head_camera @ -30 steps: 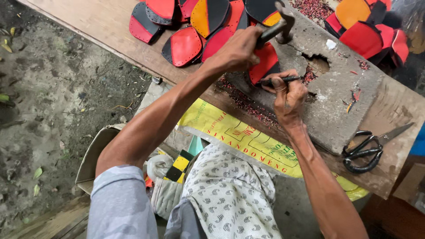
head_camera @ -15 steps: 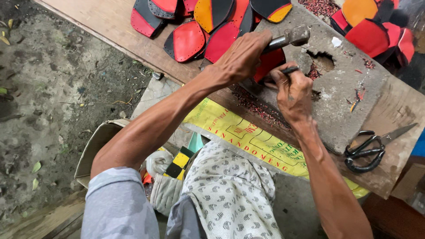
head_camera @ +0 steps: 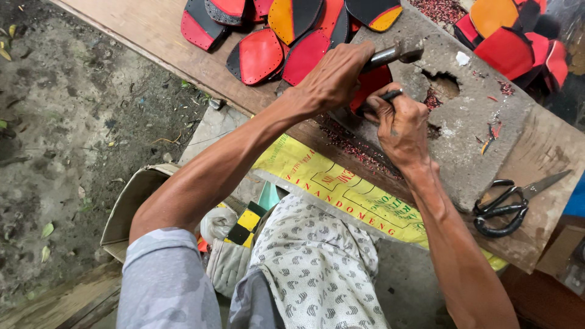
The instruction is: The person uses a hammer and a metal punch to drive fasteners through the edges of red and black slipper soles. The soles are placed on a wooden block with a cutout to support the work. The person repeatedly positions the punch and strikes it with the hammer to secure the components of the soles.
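My left hand [head_camera: 332,76] grips the handle of a metal hammer [head_camera: 405,50], whose head hangs just above and to the right of my other hand. My right hand [head_camera: 402,125] pinches a thin dark punch tool [head_camera: 384,97] upright on a red shoe-upper piece [head_camera: 378,82]. That piece lies on a worn grey stone block [head_camera: 481,122] with pits in its top. Red scraps are scattered over the block and below its edge.
Piles of red, black and orange cut pieces [head_camera: 286,36] lie on the wooden plank [head_camera: 146,30], with more at the far right [head_camera: 518,36]. Black scissors [head_camera: 503,207] rest right of the block. A yellow printed sheet [head_camera: 341,189], a cardboard box [head_camera: 131,207] and dirt ground [head_camera: 61,122] lie below.
The hammer has dropped from a raised position toward the punch tool. My right hand has stayed on the punch over the red piece.
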